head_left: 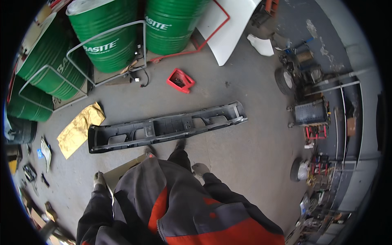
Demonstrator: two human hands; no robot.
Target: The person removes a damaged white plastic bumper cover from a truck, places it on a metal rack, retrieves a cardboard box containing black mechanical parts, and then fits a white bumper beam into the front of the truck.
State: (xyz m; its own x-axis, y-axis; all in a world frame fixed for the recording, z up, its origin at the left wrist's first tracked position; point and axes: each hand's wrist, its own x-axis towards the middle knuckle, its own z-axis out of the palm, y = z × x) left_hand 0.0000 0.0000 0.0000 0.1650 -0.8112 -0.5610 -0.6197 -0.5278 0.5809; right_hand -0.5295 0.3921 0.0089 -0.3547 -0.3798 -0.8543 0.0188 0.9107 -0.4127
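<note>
A long black plastic vehicle bumper (169,124) lies on the floor just beyond my feet, its hollow, ribbed side facing up. At my left side, my gloved left hand (99,179) is closed on the outer edge of a beige cardboard-like box (122,169), partly hidden by my jacket. Low on the right hangs my right hand (200,169), also gloved, away from the bumper. Its fingers look curled; whatever they hold, if anything, is hidden.
Green drums (102,45) stand far left behind metal frames. Gold crumpled sheet (81,128) lies by the bumper's left end. A red cut-open container (180,80) and white panel (228,28) are beyond. A grey cart (311,113) and wheels (284,80) line the right wall.
</note>
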